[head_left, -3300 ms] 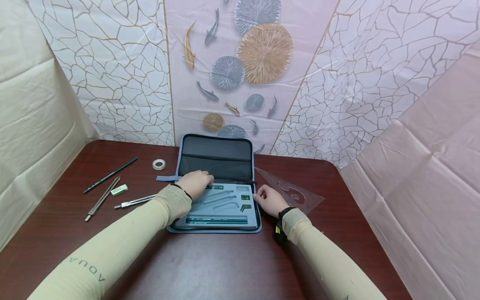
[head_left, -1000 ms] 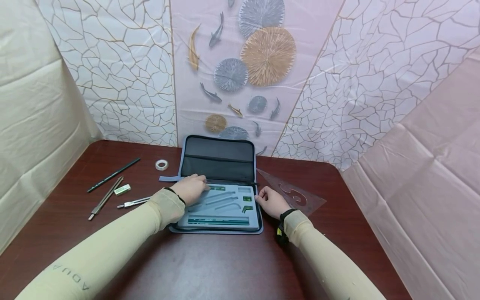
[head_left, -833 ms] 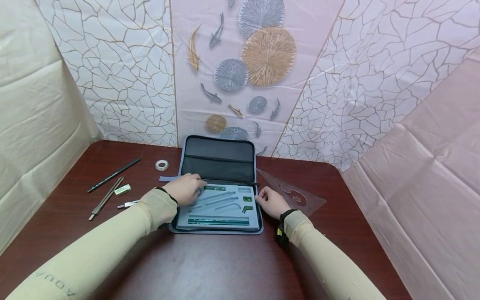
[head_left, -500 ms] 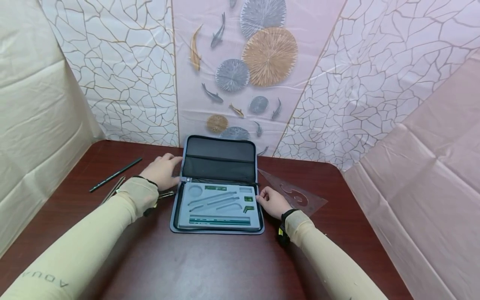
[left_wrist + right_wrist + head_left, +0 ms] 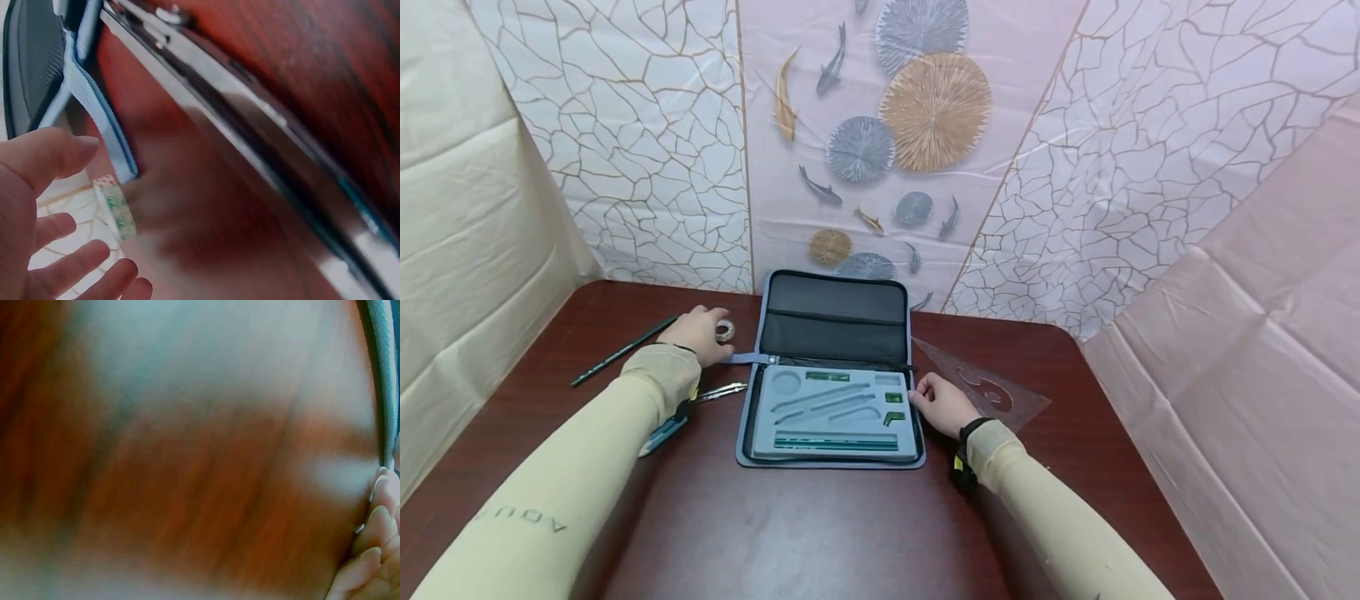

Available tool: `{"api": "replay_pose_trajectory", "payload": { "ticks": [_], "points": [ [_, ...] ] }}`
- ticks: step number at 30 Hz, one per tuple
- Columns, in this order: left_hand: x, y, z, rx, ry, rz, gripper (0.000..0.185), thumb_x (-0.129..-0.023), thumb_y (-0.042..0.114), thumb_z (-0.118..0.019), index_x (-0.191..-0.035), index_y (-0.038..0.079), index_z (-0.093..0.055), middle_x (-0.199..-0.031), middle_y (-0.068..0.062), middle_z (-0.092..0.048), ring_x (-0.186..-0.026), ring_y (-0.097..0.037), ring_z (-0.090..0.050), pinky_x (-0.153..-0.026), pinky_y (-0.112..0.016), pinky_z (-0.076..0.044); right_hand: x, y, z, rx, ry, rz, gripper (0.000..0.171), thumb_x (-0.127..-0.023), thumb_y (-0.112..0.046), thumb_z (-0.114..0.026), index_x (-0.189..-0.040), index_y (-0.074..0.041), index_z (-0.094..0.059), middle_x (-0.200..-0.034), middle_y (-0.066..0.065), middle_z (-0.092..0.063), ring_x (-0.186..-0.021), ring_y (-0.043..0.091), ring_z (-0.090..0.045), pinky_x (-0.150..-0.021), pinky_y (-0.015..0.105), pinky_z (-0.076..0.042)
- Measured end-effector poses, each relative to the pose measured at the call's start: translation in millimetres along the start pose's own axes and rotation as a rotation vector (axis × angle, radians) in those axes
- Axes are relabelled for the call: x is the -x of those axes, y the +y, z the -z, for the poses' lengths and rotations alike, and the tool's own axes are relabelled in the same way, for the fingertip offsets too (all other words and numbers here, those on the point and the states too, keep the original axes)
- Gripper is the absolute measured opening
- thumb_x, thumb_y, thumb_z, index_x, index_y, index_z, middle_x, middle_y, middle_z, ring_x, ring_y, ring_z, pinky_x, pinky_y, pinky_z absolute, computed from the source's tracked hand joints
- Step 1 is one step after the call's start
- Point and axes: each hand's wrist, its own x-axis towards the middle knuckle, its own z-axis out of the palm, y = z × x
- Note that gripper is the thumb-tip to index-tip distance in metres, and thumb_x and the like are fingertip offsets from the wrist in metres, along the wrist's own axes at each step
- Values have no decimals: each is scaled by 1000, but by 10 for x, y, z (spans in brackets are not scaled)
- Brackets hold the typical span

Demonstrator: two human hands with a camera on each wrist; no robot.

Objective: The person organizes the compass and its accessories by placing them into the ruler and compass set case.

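Observation:
My left hand (image 5: 694, 335) reaches past the case's left side, fingers spread, beside a small roll of tape (image 5: 725, 331). In the left wrist view the tape roll (image 5: 115, 206) stands beyond the fingers, with visible space between. An unzipped blue-grey case (image 5: 741, 450) lies flat, its dark lid raised behind. Its grey insert (image 5: 835, 422) has a round recess and slots; green pieces and dark green pencils (image 5: 835, 442) sit in some. With curled fingers my right hand (image 5: 946, 406) pinches the case's right edge. The right wrist view shows its fingertips (image 5: 378, 515) along that edge.
A metal compass (image 5: 722, 392) lies below my left hand, partly covered by the sleeve. A dark green pencil (image 5: 623, 352) lies at the left. A clear set square (image 5: 1015, 400) rests right of the case. The case's blue strap (image 5: 745, 358) sticks out leftward.
My left hand has left the insert, where it worked at the upper left, and swung left to the tape roll. The round recess now shows. My right hand stays at the case's edge.

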Motion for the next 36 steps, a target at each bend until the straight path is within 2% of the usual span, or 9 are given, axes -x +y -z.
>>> {"api": "replay_pose_trajectory", "payload": {
  "ticks": [10,16,23,27,32,36],
  "points": [
    [-24,53,-81,-38,24,20,62,-89,22,-65,-141,-4,-43,-127,-33,-45,-104,-46,-55,-87,-57,-45,-9,7,-16,2,-14,-2,22,-96,-37,-59,-93,-16,-53,-73,4,-50,-61,20,-47,-58,32,-36],
    [0,123,-87,-94,17,18,56,-91,19,-62,-138,-6,-47,-127,-31,-45,-106,-47,-54,-86,-57,-46,2,14,-28,3,-12,-9,22,-96,-37,-60,-92,-16,-53,-73,4,-50,-61,20,-47,-58,32,-35],
    [-10,122,-99,-141,30,0,49,-92,19,-62,-134,-4,-53,-126,-29,-46,-105,-47,-54,-83,-58,-47,4,4,-14,3,-15,-14,22,-96,-37,-60,-92,-16,-53,-73,4,-50,-61,20,-47,-58,32,-35],
    [-2,143,-93,-135,54,3,40,-91,16,-62,-127,-3,-60,-121,-27,-48,-99,-45,-57,-79,-56,-49,1,-1,-9,3,-12,-15,22,-96,-37,-60,-92,-16,-54,-74,4,-50,-61,21,-47,-58,32,-35],
    [-7,157,-102,-116,81,-17,23,-93,11,-60,-109,-3,-67,-108,-26,-50,-87,-41,-61,-74,-51,-51,-2,2,-4,7,-11,-13,22,-96,-37,-59,-92,-16,-53,-73,4,-50,-61,20,-47,-58,32,-35],
    [-25,168,-100,-116,80,-18,21,-94,10,-60,-106,-5,-67,-104,-26,-54,-88,-40,-61,-76,-51,-51,-9,2,7,14,-8,-10,22,-96,-37,-59,-92,-16,-53,-74,4,-50,-61,20,-47,-58,32,-35]
  ]
}}
